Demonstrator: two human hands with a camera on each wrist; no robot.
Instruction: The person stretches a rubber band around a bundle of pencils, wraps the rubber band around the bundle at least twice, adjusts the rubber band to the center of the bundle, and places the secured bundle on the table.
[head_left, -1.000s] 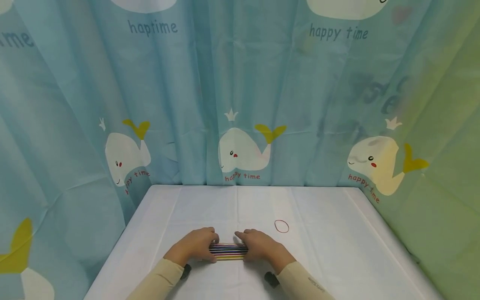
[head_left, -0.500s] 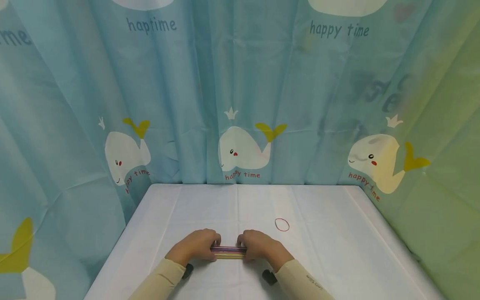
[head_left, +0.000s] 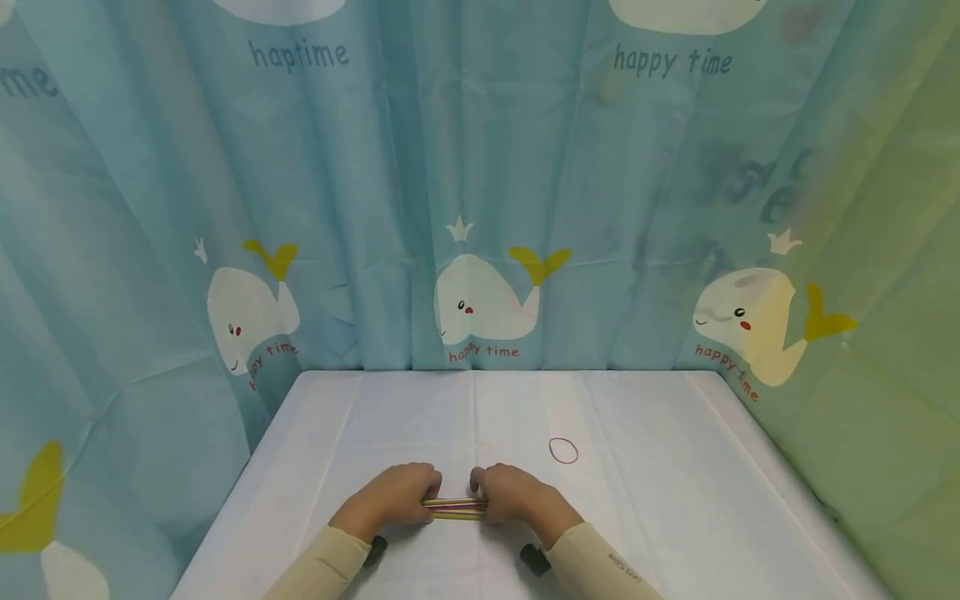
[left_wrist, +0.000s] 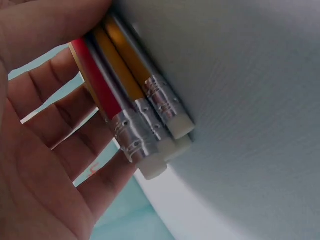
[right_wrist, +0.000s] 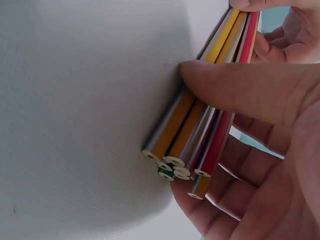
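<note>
Between my two hands lies a bundle of pencils (head_left: pixel 455 509) near the front of the white table. My left hand (head_left: pixel 401 493) grips the eraser end, thumb on the near side and fingers on the far side. In the left wrist view, white erasers (left_wrist: pixel 181 126) and silver metal bands stick out past the thumb. My right hand (head_left: pixel 512 494) grips the other end. Flat, unsharpened pencil ends (right_wrist: pixel 175 161) show in the right wrist view, slightly uneven, with yellow, red and green barrels. A thin red loop (head_left: pixel 563 451) lies beyond the right hand.
The white cloth-covered table (head_left: pixel 637 500) reaches back to a blue curtain (head_left: pixel 360 208) printed with whales. Green curtain (head_left: pixel 892 433) hangs along the right edge. Dark wrist devices (head_left: pixel 536 559) sit under both forearms.
The pencils lay side by side in a wide, flat row a second ago; now they are squeezed into a narrower bundle. My right hand has shifted slightly left, its fingers more curled.
</note>
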